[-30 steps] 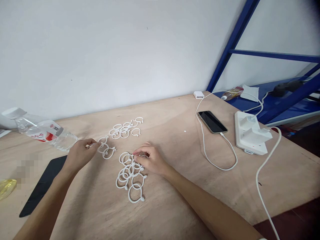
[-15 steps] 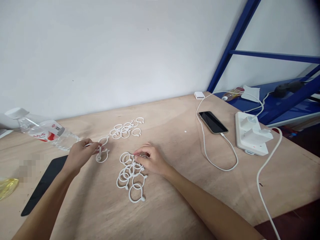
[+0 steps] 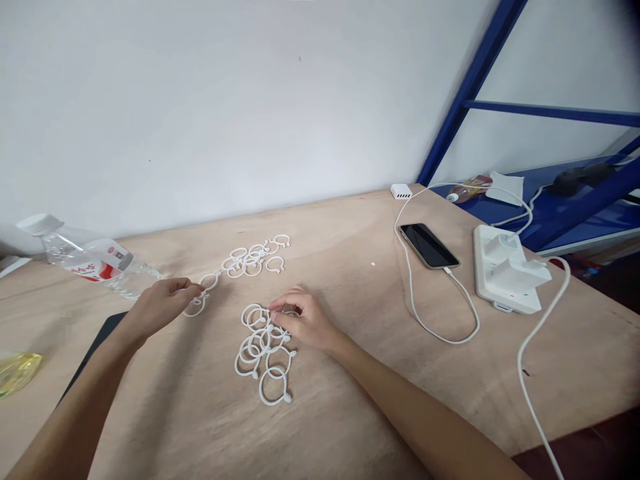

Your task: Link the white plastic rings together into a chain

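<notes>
My left hand [image 3: 167, 303] is closed in a pinch at a white plastic curtain ring [image 3: 195, 314], whose near side is partly hidden by the fingers. Just beyond those fingertips lies another ring [image 3: 211, 285]. A cluster of similar rings [image 3: 245, 262] spreads further back on the wooden table. In front of me, several overlapping rings [image 3: 273, 402] form a nearer pile, each with a small knob or eyelet. At the top right of this pile, my right hand [image 3: 305, 319] has thumb and fingertips pinched on a ring partly covered by the hand.
On the left are a clear plastic bottle [image 3: 117, 263], a dark flat object [image 3: 103, 340] under my forearm, and a yellow transparent item [image 3: 20, 373]. A phone [image 3: 429, 245] on a white cable, a power strip [image 3: 485, 267] and a small white charger [image 3: 401, 191] occupy the right side.
The ring standing on edge at my left fingertips no longer shows upright, and the rings there lie partly behind the fingers. My right hand stays at the near pile. The view shifts slightly.
</notes>
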`<state>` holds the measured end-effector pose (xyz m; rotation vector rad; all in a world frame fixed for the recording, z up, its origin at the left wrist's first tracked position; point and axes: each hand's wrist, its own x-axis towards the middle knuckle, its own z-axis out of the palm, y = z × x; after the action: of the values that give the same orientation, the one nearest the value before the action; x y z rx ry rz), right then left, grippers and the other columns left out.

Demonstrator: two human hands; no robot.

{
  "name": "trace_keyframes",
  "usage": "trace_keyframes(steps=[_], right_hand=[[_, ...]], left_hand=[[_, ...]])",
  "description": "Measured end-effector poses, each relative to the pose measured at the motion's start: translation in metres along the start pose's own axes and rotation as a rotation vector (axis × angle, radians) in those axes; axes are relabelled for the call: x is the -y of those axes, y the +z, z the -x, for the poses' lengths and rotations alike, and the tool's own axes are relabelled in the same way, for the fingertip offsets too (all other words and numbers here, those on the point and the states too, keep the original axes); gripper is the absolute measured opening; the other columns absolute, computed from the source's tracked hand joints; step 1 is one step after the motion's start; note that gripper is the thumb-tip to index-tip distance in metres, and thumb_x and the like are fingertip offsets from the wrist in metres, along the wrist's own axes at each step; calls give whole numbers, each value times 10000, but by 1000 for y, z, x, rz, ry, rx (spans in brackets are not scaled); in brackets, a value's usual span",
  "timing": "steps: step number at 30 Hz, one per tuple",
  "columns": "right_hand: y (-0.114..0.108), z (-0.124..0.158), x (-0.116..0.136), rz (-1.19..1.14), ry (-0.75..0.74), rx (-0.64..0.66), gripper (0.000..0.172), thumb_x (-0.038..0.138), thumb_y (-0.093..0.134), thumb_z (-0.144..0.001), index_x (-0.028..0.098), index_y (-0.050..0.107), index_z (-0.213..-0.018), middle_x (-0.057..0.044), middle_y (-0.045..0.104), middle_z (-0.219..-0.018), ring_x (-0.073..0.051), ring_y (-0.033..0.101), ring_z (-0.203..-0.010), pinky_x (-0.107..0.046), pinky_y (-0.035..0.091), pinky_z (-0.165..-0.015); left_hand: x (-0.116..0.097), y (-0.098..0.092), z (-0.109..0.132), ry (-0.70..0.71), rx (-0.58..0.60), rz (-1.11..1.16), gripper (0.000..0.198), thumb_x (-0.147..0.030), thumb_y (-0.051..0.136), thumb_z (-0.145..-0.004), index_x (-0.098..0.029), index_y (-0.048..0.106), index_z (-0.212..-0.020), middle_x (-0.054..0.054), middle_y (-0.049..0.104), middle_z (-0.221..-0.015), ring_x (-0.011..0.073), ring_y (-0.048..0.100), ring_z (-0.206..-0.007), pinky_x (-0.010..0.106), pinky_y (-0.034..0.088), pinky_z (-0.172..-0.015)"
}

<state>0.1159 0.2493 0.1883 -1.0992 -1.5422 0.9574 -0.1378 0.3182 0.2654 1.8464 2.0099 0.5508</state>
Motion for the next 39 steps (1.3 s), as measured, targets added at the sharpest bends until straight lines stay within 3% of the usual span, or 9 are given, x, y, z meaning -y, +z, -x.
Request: trace_keyframes(steps=[3, 9, 14, 17, 21, 26, 32, 35, 39], right_hand=[[0, 0, 1, -10, 2, -2, 100, 134, 693, -712, 201, 733, -776, -10, 694, -741, -157, 573, -774, -270, 417, -671], [0, 0, 2, -23, 11, -7, 103, 122, 697, -706, 189, 733, -776, -13, 687, -731, -155, 562, -767, -264, 414, -656], [-2, 0, 4, -62, 37, -39, 126, 178, 692, -735, 193, 731, -854, -23, 683, -787, -151, 569, -768, -256, 422, -650], [-2, 0, 3, -101, 57, -73, 249, 282, 677, -774, 192, 703, -1004, -31, 685, -832, -148, 573, -749, -264, 429, -658], [0, -2, -2, -141, 58, -116, 295, 322, 646, -802, 196, 682, -1067, -41, 692, -877, -153, 584, -740, -280, 447, -665], [0, -3, -2, -136, -37, -142, 121, 263, 634, -817, 197, 735, -818, -46, 692, -796, -176, 592, -795, -293, 461, -694], [-2, -3, 1, -157, -55, -119, 121, 248, 626, -828, 208, 738, -805, -46, 715, -813, -181, 606, -818, -304, 479, -723], [-2, -3, 1, -138, -69, -108, 116, 238, 628, -824, 209, 741, -818, -46, 723, -813, -181, 611, -813, -307, 483, -731], [-1, -2, 0, -90, -106, -127, 117, 236, 627, -829, 207, 740, -815, -51, 731, -811, -184, 615, -807, -314, 481, -739]], left_hand=[[1, -8, 1, -2, 153, -165, 295, -494, 538, -639, -288, 731, -725, 53, 722, -790, 313, 654, -793, 353, 463, -637], [-18, -5, 26, 200, 79, -125, 304, -548, 550, -671, -299, 708, -743, 19, 714, -958, 282, 643, -877, 338, 469, -741], [-39, 32, 49, 253, -7, 287, 317, -549, 638, -688, -261, 723, -791, 46, 674, -1086, 243, 629, -984, 300, 516, -787], [-45, 63, 57, 291, -70, 505, 262, -477, 684, -695, -232, 737, -772, 72, 672, -1100, 251, 613, -1054, 349, 521, -871], [-47, 93, 65, 472, -180, 565, 146, -356, 689, -742, -225, 739, -783, 57, 659, -1113, 213, 646, -970, 376, 530, -881], [-45, 97, 70, 555, -294, 492, 177, -321, 736, -711, -217, 720, -854, 52, 658, -1017, 192, 640, -914, 349, 528, -850], [-39, 91, 71, 468, -55, 491, 481, -361, 701, -742, -211, 590, -1185, 70, 631, -1071, 186, 604, -905, 338, 504, -837], [-37, 93, 72, 403, 40, 550, 434, -360, 671, -769, -195, 597, -1163, 60, 654, -993, 177, 599, -857, 325, 498, -801], [-39, 96, 75, 366, 28, 634, 376, -352, 677, -757, -168, 619, -1080, 53, 643, -914, 166, 577, -803, 301, 488, -751]])
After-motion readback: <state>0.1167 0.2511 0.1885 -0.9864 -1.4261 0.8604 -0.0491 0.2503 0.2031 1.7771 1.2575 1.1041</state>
